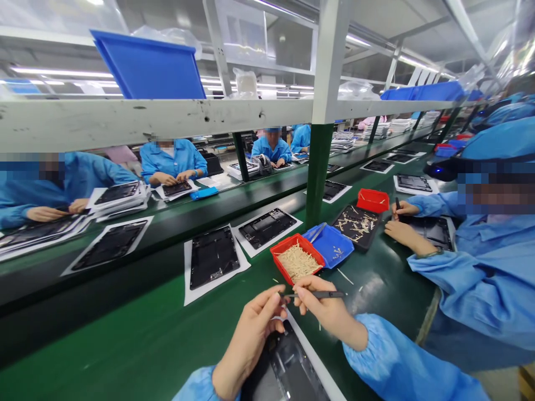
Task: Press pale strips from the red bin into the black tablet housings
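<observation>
My right hand point(324, 309) is closed around black tweezers point(332, 294), held nearly level with the tip pointing left. My left hand point(253, 320) has thumb and fingers pinched at that tip; anything small between them is hidden. Below both hands lies a black tablet housing point(292, 365) on a white sheet, partly covered by my left hand. Just beyond my fingers stands a red tray point(281, 268) filled with small pale strips. Touching it on the right is a blue tray point(324, 240) with a few small bits and a pale tool across its corner.
Two more tablet housings point(215, 256) lie on white sheets at the left. A black tray point(355, 223) with scattered strips and a small red bin point(373, 200) stand farther right. A green post point(320, 172) rises behind the trays. A co-worker point(485, 256) sits close on my right.
</observation>
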Demonstrator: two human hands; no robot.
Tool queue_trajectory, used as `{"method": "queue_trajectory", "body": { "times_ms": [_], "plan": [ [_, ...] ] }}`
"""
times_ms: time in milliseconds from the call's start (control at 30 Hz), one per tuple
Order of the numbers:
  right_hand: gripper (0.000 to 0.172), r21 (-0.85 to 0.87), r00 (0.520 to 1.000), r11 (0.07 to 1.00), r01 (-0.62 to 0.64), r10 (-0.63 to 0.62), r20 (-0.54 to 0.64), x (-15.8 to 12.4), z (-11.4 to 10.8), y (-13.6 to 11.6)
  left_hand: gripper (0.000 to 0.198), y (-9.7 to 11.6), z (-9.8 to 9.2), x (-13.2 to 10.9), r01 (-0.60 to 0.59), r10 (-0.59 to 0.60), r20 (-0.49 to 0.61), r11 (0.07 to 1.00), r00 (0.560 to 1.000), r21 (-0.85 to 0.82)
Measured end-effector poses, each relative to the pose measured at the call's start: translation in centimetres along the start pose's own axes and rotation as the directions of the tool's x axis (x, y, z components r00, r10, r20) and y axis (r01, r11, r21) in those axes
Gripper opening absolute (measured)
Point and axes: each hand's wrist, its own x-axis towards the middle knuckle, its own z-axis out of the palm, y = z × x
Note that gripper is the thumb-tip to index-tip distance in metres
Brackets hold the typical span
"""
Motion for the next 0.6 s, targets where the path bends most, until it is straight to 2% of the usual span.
{"method": "queue_trajectory", "body": {
  "times_ms": [67,100,133,200,267,367,500,600],
  "plan": [
    [0.016,0.007,0.998,1.000,-0.004,0.005,-0.068,0.1,-0.6,0.1,0.054,0.8,-1.3,2.0,-0.026,0.036,-0.025,0.939,0.999,0.342],
    [0.017,0.018,0.995,1.000,-0.013,0.014,-0.096,0.2,-0.8,0.2,0.052,1.3,-2.2,3.5,-0.030,0.080,-0.068,0.837,0.994,0.546],
    [0.018,0.027,0.993,0.999,-0.021,0.024,-0.117,0.3,-1.1,0.2,0.045,1.9,-3.3,5.2,-0.013,0.112,-0.114,0.767,0.987,0.642],
    [0.018,0.027,0.990,0.999,-0.027,0.031,-0.137,0.5,-1.4,0.3,0.036,3.0,-5.5,8.9,0.043,0.160,-0.209,0.686,0.965,0.726],
    [0.018,0.009,0.989,1.000,-0.023,0.024,-0.146,0.6,-1.6,0.4,0.036,4.0,-7.6,12.5,0.149,0.181,-0.320,0.610,0.930,0.778],
    [0.018,-0.007,0.990,1.000,-0.015,0.014,-0.143,0.9,-1.5,0.6,0.036,4.7,-9.7,16.3,0.311,0.177,-0.456,0.519,0.872,0.796],
    [0.015,0.054,0.993,0.998,-0.023,0.029,-0.113,1.2,-1.2,0.5,0.035,4.9,-10.6,18.5,0.395,0.167,-0.506,0.441,0.846,0.806],
    [0.013,0.097,0.993,0.995,-0.027,0.038,-0.108,1.5,-1.1,0.3,0.034,5.5,-10.6,19.3,0.345,0.235,-0.469,0.421,0.852,0.839]
  ]
}}
